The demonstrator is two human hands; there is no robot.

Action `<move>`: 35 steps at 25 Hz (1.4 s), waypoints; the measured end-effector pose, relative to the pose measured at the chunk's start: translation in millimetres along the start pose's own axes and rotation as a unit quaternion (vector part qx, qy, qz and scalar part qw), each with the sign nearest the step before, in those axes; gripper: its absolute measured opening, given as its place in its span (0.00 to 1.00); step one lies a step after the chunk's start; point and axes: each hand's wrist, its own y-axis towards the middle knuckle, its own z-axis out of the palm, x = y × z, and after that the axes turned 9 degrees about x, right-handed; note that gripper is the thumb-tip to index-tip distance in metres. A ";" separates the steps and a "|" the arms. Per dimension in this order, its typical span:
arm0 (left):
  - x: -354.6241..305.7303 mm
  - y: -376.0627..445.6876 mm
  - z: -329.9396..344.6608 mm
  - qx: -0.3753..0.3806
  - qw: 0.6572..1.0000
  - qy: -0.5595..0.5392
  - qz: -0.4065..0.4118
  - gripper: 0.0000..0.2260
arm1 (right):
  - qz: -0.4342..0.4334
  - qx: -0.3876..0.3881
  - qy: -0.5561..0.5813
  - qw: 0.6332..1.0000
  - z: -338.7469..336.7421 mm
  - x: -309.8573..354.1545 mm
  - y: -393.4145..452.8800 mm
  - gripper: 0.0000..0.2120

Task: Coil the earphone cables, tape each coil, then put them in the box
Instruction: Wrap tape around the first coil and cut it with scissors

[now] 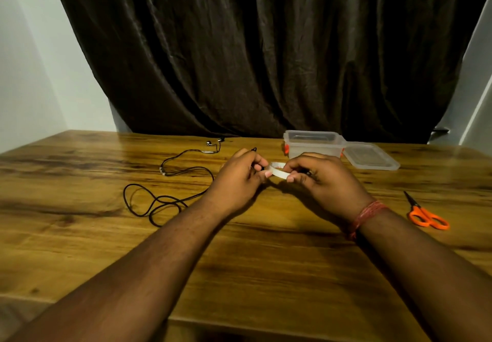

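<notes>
Taping step, by the look of it: both left hand (pixel 239 175) and right hand (pixel 316 175) pinching the white tape roll (pixel 278 172) above the table (pixel 239 261), loose earphone cable (pixel 170 179) uncoiled at left, open box (pixel 314 144) just behind, scissors (pixel 426 214) probably needed next.

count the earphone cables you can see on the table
1 lies loose: the black earphone cable left of the left hand. Dark bits in both hands may be a second; right hand hides it.
</notes>
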 end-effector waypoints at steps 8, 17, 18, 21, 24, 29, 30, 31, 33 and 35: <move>-3.8 -2.3 -0.5 0.026 0.991 -0.120 -0.056 0.01 | 0.012 0.007 0.013 1.000 -1.2 -2.3 0.2 0.07; -2.3 -0.5 -2.7 0.062 0.930 -0.340 -0.125 0.07 | 0.037 0.058 0.061 0.996 -1.1 -7.0 1.4 0.10; -1.0 0.9 -2.5 0.064 0.922 -0.363 -0.123 0.08 | 0.039 0.060 0.059 0.996 -1.2 -7.0 1.3 0.09; 0.4 1.7 -1.9 0.067 0.928 -0.347 -0.116 0.06 | 0.041 0.059 0.052 0.996 -2.1 -6.2 1.1 0.09; 0.8 0.0 -1.9 0.065 0.960 -0.251 -0.111 0.04 | 0.043 0.050 0.042 0.997 -3.1 -5.9 0.9 0.10; 6.3 1.1 -0.8 0.077 0.966 -0.228 -0.100 0.01 | 0.038 0.050 0.047 0.997 -3.2 -8.4 1.9 0.09; 5.5 1.8 -0.8 0.077 0.958 -0.255 -0.109 0.01 | 0.038 0.050 0.050 0.997 -3.5 -8.6 2.0 0.09; 3.9 2.0 -0.7 0.076 0.948 -0.287 -0.118 0.01 | 0.040 0.049 0.055 0.997 -3.8 -8.5 1.7 0.09; -2.0 1.4 -1.6 0.073 0.924 -0.350 -0.139 0.02 | 0.047 0.046 0.073 0.995 -4.0 -8.3 1.5 0.08; -7.3 0.1 -2.5 0.068 0.912 -0.375 -0.150 0.02 | 0.052 0.044 0.110 0.992 -2.7 -9.0 1.7 0.08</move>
